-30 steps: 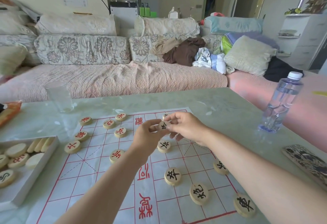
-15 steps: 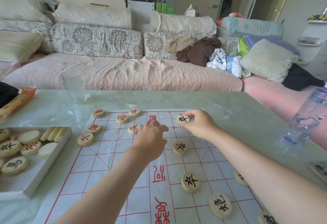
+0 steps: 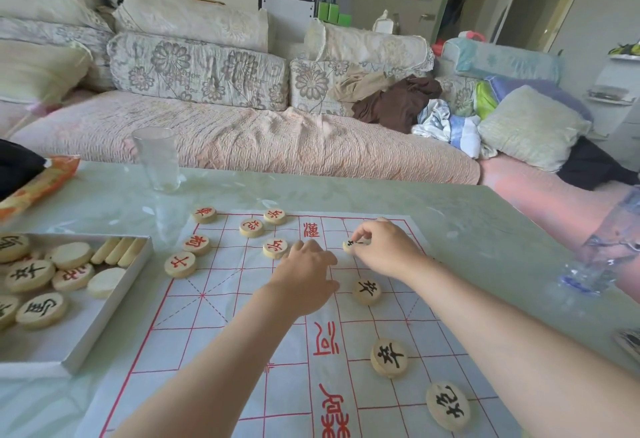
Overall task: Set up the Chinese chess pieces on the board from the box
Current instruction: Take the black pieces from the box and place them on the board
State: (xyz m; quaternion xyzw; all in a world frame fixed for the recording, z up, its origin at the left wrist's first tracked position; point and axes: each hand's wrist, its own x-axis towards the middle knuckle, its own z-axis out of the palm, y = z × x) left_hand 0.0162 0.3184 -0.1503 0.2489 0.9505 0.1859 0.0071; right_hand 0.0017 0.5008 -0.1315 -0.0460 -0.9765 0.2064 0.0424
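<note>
A white paper chess board [image 3: 221,326] with red lines lies on the table. Several red-lettered wooden pieces [image 3: 180,263] stand on its far left part, and black-lettered pieces [image 3: 388,357] on its right side. My right hand [image 3: 384,247] pinches a black-lettered piece [image 3: 349,245] low over the board's far right area. My left hand [image 3: 304,275] hovers over the board's middle with fingers loosely curled, holding nothing that I can see. The white box [image 3: 100,320] at the left holds several more pieces [image 3: 41,309].
An empty glass [image 3: 157,157] stands beyond the board at the table's far left. An orange snack packet [image 3: 41,181] lies at the left edge. A water bottle [image 3: 609,247] stands blurred at the right. A sofa with cushions runs behind the table.
My right hand took the black-lettered piece from between both hands and lowered it toward the board's far right. My left hand let go and dropped toward the board's middle. The view turned left.
</note>
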